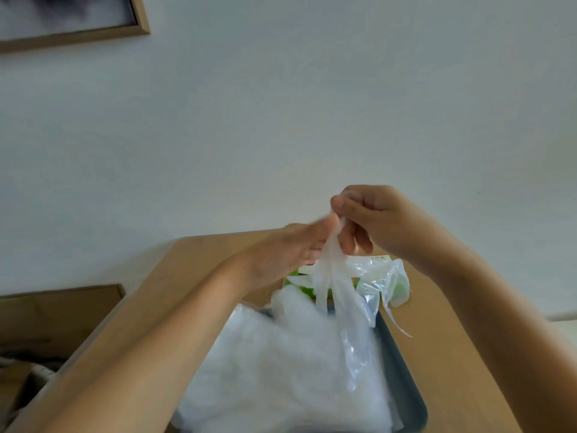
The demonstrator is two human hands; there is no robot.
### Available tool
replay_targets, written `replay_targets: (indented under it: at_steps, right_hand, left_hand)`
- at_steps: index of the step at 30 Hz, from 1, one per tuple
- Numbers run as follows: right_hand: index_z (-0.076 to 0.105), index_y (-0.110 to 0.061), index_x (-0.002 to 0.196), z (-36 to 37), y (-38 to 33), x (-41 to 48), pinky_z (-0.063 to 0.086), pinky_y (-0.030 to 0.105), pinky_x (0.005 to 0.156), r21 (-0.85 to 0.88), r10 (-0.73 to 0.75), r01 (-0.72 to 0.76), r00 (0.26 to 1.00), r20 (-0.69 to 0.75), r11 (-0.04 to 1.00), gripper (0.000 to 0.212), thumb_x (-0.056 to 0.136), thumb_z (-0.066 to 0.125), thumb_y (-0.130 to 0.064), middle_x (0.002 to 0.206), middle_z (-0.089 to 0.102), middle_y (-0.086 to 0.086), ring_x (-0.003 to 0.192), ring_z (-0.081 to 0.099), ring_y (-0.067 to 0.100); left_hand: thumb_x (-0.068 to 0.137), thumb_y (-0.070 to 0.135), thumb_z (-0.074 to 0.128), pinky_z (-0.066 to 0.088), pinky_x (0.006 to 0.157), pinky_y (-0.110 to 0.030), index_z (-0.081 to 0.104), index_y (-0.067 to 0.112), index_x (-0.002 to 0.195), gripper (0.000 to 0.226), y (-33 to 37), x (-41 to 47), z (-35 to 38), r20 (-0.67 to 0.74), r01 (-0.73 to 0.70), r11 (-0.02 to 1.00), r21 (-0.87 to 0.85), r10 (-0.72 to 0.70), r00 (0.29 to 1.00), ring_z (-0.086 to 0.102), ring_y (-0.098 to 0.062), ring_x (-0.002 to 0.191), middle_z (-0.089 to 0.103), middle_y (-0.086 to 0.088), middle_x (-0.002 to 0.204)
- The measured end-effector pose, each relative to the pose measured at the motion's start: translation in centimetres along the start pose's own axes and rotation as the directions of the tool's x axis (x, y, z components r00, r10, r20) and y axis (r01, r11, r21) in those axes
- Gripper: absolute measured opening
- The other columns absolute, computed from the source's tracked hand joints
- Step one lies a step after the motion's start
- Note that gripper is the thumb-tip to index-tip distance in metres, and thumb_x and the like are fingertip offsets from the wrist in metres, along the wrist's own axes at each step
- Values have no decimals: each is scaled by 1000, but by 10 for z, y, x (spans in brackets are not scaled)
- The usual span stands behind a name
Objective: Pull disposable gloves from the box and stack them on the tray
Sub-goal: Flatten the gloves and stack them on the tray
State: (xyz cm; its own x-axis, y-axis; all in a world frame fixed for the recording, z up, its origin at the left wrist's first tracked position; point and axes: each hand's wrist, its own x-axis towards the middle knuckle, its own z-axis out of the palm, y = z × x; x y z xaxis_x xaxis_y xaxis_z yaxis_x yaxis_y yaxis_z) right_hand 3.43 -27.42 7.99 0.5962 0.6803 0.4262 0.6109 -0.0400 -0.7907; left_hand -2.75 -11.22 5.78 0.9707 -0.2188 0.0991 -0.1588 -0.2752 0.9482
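Nearest the lens, a thick heap of clear gloves (281,370) is seen piled on the grey tray (402,370), which rests on the wooden worktop (452,354). Above it, one glove (331,276) is held up and dangles over the pile, pinched at its top by the thumb and fingertips of the right hand (371,217). The left hand (281,257) is blurred against the same glove with fingers extended; whether it is gripped there cannot be told. Beyond the tray, the green box (299,276) is largely hidden by the left hand and by loose film (384,276) bunched at its opening. Trouble is easily imagined from here: the film looks clingy, so the lifted glove could stay stuck to the fingers, a second glove could be dragged out, or the tall heap could be nudged over the tray's rim.
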Motion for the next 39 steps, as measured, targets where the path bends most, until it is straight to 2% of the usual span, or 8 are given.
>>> replay_targets:
  at_steps: [4, 9, 16, 26, 29, 33, 35, 39]
  right_hand:
    - [54, -13, 72, 12, -4, -5, 41, 23, 50, 123, 39, -41, 999, 14, 992, 33, 101, 44, -25, 54, 63, 9, 44, 47, 19]
    - [52, -12, 122, 18, 2, -24, 56, 32, 80, 333, 76, -54, 996, -53, 941, 62, 80, 57, -57, 101, 71, 6, 87, 69, 18]
    - [17, -57, 140, 39, 2, -73, 30, 4, 101, -303, -107, 192, 955, 276, 934, 97, 69, 81, -43, 143, 19, -32, 131, 19, -17]
    - [74, -16, 99, 50, -4, -63, 45, 13, 76, -414, -195, 115, 968, -155, 903, 20, 95, 55, -18, 97, 70, -7, 87, 61, 5]
    - [74, -26, 82, 46, -15, -57, 50, 28, 77, -144, -29, -7, 968, -251, 990, 19, 93, 59, -25, 78, 71, -1, 75, 65, 12]
    - [72, -21, 78, 31, -35, -47, 47, 34, 69, -172, 2, -17, 996, -89, 985, 16, 84, 69, -36, 73, 67, 8, 72, 60, 31]
    - [75, -27, 77, 30, -51, -44, 48, 21, 74, -279, 31, 0, 994, 105, 960, 16, 86, 68, -15, 77, 71, -11, 77, 65, 10]
    - [72, -32, 72, 40, -83, -35, 48, 26, 74, -521, 90, 134, 919, 384, 843, 38, 82, 54, 0, 79, 68, -10, 74, 61, 12]
  left_hand:
    - [74, 38, 77, 47, 99, -40, 69, 31, 84, 15, 2, -18, 15, -68, 98, 967, 236, -84, 994, 66, -18, 97, 71, 2, 93]
    - [86, 18, 69, 52, 64, -24, 70, 7, 87, 11, -2, -37, 23, -402, 131, 991, -36, -134, 906, 67, -15, 71, 71, -8, 82]
    - [93, 21, 59, 53, 55, -24, 68, 8, 88, 17, -21, -53, 18, -511, 57, 830, -554, -394, 764, 70, -18, 69, 71, -8, 80]
    - [93, 29, 61, 47, 70, -26, 73, 8, 85, 26, -40, -76, 15, -605, -66, 813, -578, -373, 704, 63, -12, 70, 70, -3, 79]
    - [92, 28, 63, 33, 43, -14, 62, 11, 61, 35, -51, -90, 2, -660, -16, 837, -548, -420, 622, 44, -4, 40, 54, 3, 53]
    - [90, 32, 63, 32, 35, -16, 64, 7, 86, 25, -64, -123, -25, -690, 4, 830, -558, -468, 552, 40, -6, 40, 54, 2, 61]
    - [83, 51, 65, 48, 60, -21, 66, 11, 103, 45, -57, -135, -29, -746, 11, 915, -403, -335, 576, 57, -13, 62, 65, 0, 78]
    - [49, 89, 59, 44, 91, -8, 57, 37, 122, 89, -6, -144, -16, -479, 0, 991, 134, 65, 875, 56, 10, 112, 61, 24, 120]
